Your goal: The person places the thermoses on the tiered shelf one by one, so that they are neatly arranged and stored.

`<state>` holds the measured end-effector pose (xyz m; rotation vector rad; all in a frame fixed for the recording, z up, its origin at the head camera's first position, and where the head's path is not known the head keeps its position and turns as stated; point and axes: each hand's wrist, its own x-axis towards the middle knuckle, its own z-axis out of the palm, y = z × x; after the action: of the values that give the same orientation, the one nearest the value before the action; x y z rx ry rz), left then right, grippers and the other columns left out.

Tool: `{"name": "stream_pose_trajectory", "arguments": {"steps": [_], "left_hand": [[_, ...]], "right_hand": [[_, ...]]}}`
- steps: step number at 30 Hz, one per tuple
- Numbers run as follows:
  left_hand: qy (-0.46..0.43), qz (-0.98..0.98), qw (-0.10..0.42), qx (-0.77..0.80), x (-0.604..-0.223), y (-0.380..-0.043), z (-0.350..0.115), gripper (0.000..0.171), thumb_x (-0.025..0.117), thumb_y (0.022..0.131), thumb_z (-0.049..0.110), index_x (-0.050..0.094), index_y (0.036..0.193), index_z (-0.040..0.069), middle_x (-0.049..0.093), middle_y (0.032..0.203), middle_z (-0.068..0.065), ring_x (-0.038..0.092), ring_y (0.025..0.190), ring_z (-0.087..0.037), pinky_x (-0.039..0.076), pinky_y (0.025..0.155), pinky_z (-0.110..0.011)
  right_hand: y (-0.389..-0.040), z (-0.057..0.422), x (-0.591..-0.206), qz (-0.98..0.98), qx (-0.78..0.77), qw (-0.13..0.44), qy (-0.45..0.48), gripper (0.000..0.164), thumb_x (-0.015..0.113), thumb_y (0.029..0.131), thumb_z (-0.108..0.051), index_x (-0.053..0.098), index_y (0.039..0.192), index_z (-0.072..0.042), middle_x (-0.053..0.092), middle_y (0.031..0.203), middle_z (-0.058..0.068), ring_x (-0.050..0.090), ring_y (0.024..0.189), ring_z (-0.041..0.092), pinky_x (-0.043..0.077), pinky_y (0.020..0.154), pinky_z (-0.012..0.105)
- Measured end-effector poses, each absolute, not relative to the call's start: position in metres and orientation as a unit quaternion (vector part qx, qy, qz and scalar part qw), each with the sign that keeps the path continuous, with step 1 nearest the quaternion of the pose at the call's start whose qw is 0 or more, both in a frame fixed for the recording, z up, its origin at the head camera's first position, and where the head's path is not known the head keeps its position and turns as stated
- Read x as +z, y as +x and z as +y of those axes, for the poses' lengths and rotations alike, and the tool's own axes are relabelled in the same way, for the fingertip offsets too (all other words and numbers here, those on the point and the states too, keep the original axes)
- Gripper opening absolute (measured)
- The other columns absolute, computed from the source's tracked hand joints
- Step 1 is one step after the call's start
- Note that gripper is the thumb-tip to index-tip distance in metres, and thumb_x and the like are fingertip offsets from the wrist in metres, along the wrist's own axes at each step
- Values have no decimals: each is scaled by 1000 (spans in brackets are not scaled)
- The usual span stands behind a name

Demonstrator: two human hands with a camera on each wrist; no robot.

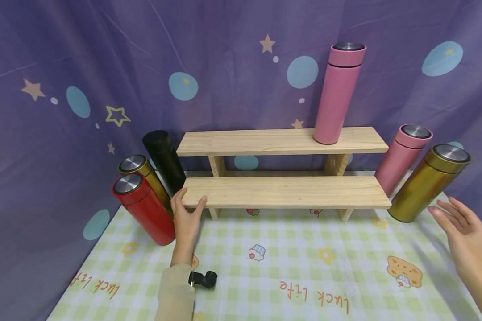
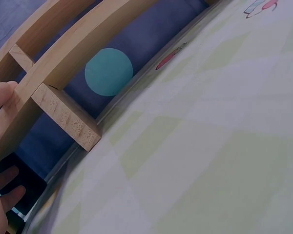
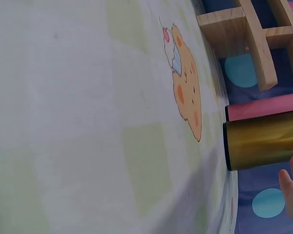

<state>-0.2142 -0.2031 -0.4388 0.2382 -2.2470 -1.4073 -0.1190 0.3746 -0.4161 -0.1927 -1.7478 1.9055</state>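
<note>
My left hand grips the left front corner of a two-tier wooden shelf, thumb on the front edge and fingers around the end. In the left wrist view the thumb overlaps the board, with two fingertips lower down. To the right, my right hand is held with fingers apart and nothing in them, beside a gold thermos. A pink thermos stands just behind the gold one. Another pink thermos is upright on the upper board, right of its middle.
Left of the shelf stand a red thermos, a second gold thermos and a black thermos, close together. A green-and-white checked cloth covers the table. Behind hangs a purple curtain with stars and ovals.
</note>
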Motion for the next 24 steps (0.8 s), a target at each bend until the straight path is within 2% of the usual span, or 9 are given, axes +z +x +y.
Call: {"name": "stream_pose_trajectory", "arguments": {"steps": [11,13,18,24], "left_hand": [[85,-820,238,-514,-439,-213,-203,72,71,90,44,39,146,13,30,152,-5,35,139,-30,30,111,-52],[85,-820,238,-513,-439,-213,-203,72,71,90,45,39,146,13,30,152,-4,35,139,-30,30,111,-52],[85,-821,238,-511,-440,-214,-203,73,71,90,46,39,146,13,30,152,-4,36,138,-30,30,111,-51],[84,-821,238,-512,-440,-214,-204,73,71,90,47,39,146,13,30,152,-4,35,139,-29,30,111,-51]], "right_hand": [[-139,377,-413,-730,621,239,-156,68,70,92,-9,39,152,-19,56,124,-22,51,106,-10,37,81,1],[-143,378,-413,-749,601,228,-164,70,70,93,-12,37,153,-21,53,131,-20,49,109,-9,37,81,1],[-153,378,-412,-779,562,199,-195,76,71,92,-20,30,156,-26,40,152,-10,43,122,-6,35,84,0],[-164,376,-408,-789,546,176,-219,83,73,91,-26,24,158,-26,29,160,1,35,135,2,34,90,1]]}}
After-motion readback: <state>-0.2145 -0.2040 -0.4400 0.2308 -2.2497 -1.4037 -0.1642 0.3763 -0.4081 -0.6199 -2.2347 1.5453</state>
